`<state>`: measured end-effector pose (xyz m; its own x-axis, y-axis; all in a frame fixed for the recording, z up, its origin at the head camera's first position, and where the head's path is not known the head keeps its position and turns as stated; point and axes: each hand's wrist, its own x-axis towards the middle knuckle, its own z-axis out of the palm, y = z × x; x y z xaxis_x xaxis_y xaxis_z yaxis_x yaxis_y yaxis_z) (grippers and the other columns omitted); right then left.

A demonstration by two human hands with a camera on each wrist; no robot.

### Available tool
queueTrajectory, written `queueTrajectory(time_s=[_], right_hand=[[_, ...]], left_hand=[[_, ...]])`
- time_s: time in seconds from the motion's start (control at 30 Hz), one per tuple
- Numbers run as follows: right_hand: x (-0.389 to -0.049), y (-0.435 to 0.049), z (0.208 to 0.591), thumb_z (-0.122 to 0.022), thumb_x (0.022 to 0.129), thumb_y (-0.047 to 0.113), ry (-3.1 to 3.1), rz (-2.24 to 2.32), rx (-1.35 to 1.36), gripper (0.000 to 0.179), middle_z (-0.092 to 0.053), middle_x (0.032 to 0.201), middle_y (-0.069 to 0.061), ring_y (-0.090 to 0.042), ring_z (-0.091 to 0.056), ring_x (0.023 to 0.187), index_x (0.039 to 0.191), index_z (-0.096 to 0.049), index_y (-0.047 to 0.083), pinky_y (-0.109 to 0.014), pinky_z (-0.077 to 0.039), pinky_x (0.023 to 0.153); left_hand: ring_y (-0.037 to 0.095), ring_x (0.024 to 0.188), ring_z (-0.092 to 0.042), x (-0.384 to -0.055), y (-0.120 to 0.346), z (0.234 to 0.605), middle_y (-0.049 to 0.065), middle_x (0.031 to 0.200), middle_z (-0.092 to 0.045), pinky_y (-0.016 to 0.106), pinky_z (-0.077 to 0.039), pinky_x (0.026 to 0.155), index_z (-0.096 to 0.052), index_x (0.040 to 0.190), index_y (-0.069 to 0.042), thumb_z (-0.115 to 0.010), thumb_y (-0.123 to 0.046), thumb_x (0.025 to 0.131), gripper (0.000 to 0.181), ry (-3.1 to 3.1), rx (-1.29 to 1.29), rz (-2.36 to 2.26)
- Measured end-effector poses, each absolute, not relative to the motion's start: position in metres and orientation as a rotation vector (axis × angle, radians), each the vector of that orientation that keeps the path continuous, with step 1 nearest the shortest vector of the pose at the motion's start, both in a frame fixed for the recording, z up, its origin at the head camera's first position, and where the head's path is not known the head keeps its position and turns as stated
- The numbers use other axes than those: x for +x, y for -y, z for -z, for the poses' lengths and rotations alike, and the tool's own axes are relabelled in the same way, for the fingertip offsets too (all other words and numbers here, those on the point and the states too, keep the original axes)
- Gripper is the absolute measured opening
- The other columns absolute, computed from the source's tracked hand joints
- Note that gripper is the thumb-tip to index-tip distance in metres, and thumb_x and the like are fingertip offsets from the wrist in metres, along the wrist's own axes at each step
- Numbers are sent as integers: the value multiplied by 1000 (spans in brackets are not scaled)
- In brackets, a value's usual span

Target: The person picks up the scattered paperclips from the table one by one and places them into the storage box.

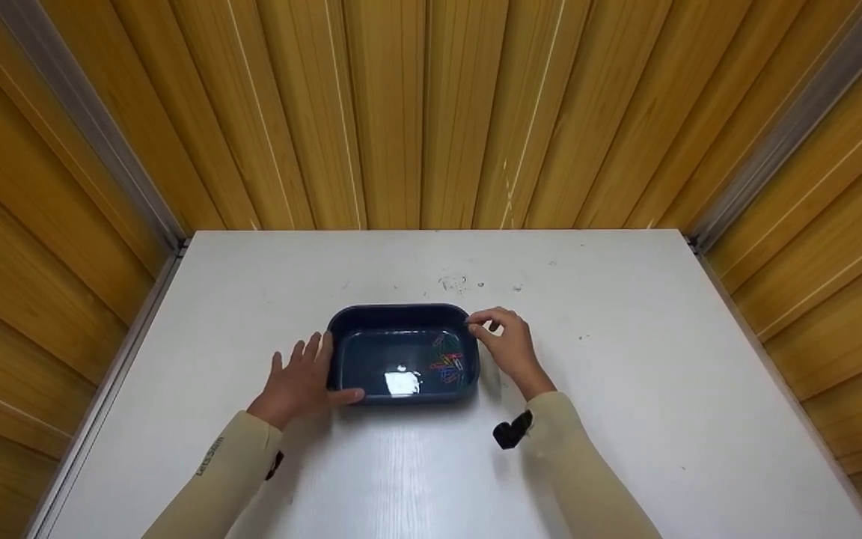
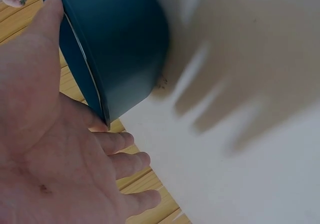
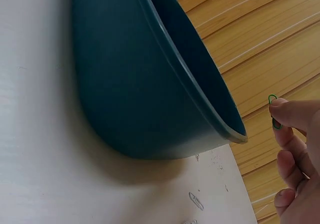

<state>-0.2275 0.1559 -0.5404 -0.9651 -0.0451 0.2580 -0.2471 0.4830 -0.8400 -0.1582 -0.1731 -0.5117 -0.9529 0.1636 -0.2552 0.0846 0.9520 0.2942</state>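
Observation:
A dark blue plastic tub (image 1: 378,355) stands on the white table. Inside, at its right end, lies a small cluster of colored paper clips (image 1: 447,364). My left hand (image 1: 298,385) rests against the tub's left end, its fingers straight and spread and its thumb over the near rim. In the left wrist view the palm faces the tub and the other fingers extend past the rim. At the tub's far right corner, my right hand (image 1: 507,346) pinches a green paper clip (image 3: 277,125) between thumb and index finger, above the rim.
The white table (image 1: 625,389) reaches back to a wall of yellow-brown wooden panels (image 1: 386,112). Similar panels stand at both sides. Small dark scribble marks (image 1: 452,284) show on the table behind the tub.

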Motion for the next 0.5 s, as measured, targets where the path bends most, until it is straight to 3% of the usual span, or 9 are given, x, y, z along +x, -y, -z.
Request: queueTrajectory(time_s=[0.23,0.5], right_hand=[[-224,-149,541,-73,85,10,2527,-1505,260,10,-71,90,-3,-22,-55,84,92,-76,16,-44,-44,82],[-222,-141,544,-73,84,9,2556,-1475,242,11,-70,89,2,-15,-52,83,92,-76,18,-33,-42,78]], left_hand=[[43,147,-18,-158,172,514,22,160,-17,70,-9,113,-13,155,-2,-61,-68,81,110,-2847,187,-407],[43,147,-19,-159,170,517,22,160,-18,70,-9,113,-14,154,-2,-63,-72,75,117,-2844,173,-411]])
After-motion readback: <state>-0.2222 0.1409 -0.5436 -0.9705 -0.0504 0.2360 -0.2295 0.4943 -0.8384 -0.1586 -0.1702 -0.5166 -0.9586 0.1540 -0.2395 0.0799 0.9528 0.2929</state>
